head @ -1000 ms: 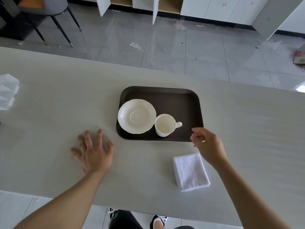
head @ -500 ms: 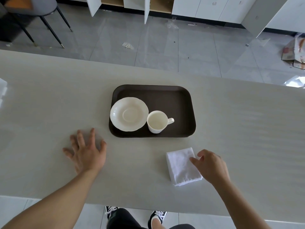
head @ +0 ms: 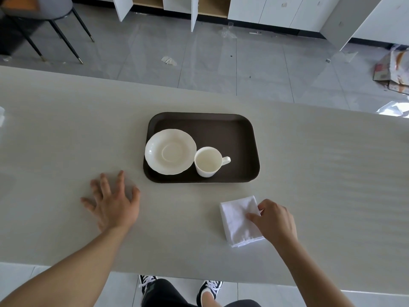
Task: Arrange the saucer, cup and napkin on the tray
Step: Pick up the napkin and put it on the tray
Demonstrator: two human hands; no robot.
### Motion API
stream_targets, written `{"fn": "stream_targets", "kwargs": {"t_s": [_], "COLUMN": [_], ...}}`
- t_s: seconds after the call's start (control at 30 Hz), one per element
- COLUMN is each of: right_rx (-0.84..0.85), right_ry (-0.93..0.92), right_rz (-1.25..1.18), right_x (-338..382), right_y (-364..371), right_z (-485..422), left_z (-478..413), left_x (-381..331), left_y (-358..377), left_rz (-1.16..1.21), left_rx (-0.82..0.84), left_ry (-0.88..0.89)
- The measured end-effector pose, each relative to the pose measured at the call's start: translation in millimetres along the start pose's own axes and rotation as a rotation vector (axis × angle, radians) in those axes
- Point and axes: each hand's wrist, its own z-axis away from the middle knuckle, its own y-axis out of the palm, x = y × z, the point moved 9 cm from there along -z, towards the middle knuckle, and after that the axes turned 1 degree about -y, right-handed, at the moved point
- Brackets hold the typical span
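A dark brown tray (head: 234,138) lies flat on the pale grey table (head: 321,173), and everything else is placed from it. Inside the tray, in its near-left part, sits a white saucer (head: 170,151) with a scalloped rim, its left edge reaching the tray's left lip. Just right of the saucer, touching or nearly touching its rim, stands a white cup (head: 209,161), upright and empty, with its handle pointing right toward the tray's bare right half. The far half of the tray is bare as well.

The white folded napkin (head: 238,220) lies on the table outside the tray, in front of the tray's near-right corner and apart from its rim. The right hand (head: 273,220) rests on the napkin's right edge, thumb on top of the cloth and the other fingers curled at the far-right corner, pinching the fabric; the napkin looks flat on the table.

The left hand (head: 112,202) lies palm down on the table, in front of and to the left of the tray's near-left corner, with its 5 fingers spread wide and nothing held.

Beyond the tray, past the table's far edge, is a grey tiled floor (head: 210,63) with white cabinets (head: 276,9) along the wall and a chair (head: 44,16) far off to the left.
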Motion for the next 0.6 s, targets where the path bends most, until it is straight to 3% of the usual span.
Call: {"fn": "stream_targets", "kwargs": {"t_s": [0.27, 0.47, 0.6], "right_rx": [-0.014, 0.001, -0.063], "right_ry": [0.018, 0.079, 0.083], "right_rz": [-0.204, -0.643, -0.764], "right_x": [-1.5, -6.8, -6.5], "right_y": [4.0, -0.1, -22.4], "right_z": [6.4, 8.5, -0.9], "left_z": [1.3, 1.3, 1.3], "left_x": [-1.7, -1.3, -2.0], "left_y": [-3.7, -3.2, -4.2], "left_rz": [0.014, 0.025, 0.027], "left_rx": [-0.004, -0.007, -0.003], "left_ry": [0.003, 0.001, 0.001]}}
